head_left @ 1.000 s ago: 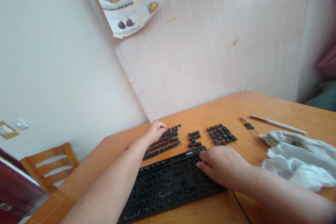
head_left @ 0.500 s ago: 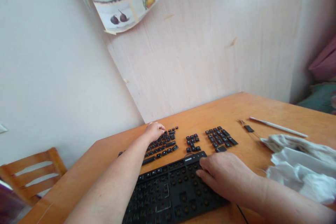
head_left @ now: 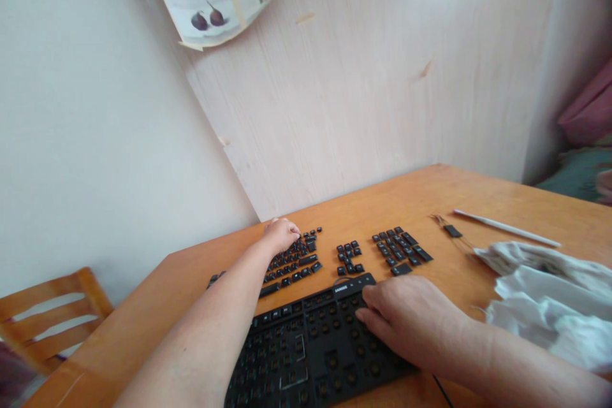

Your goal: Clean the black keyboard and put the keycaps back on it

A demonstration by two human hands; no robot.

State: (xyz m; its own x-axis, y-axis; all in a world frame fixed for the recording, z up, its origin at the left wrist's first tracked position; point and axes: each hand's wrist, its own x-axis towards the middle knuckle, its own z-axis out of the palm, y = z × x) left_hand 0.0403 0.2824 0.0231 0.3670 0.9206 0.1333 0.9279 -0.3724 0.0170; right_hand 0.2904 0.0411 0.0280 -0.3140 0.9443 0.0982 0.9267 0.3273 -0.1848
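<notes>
A black keyboard (head_left: 306, 350) with its keycaps taken off lies on the orange wooden table (head_left: 411, 197) in front of me. My right hand (head_left: 406, 315) rests flat on the keyboard's right end, fingers stretched out and holding nothing. Behind the keyboard, several loose black keycaps (head_left: 299, 261) lie in rows, with two smaller groups of keycaps (head_left: 400, 248) to their right. My left hand (head_left: 281, 233) reaches over the far end of the left group, fingers curled down onto the caps. Whether it grips one is hidden.
A crumpled white cloth (head_left: 549, 293) lies at the right. Beyond it are a thin white stick (head_left: 507, 227) and a small wire tool (head_left: 452, 231). A wooden chair (head_left: 48, 319) stands at the left. A wall and wooden panel close off the back.
The camera has tipped and shifted slightly, so the poster and chair moved in view. My left hand stayed on the far keycaps and my right hand stayed on the keyboard.
</notes>
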